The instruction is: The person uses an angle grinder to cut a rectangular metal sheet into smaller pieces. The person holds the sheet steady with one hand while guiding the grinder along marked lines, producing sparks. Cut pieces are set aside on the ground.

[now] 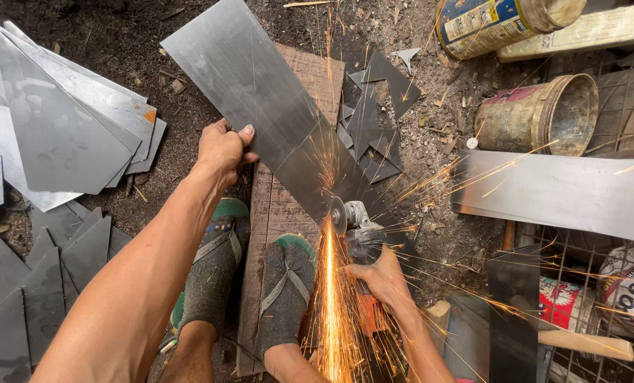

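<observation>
My right hand (382, 278) had its fingers closed around the angle grinder (356, 230), sparks falling on my feet (249, 280). Beyond, my left fingers (225, 145) pinched the steel sheet (274, 113) edge; it could shift and jam the disc.

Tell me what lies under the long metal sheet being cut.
The metal sheet rests on a wooden board laid on the dirt ground. The left hand holds its edge; the angle grinder cuts it. The board's middle is covered by the sheet.
</observation>
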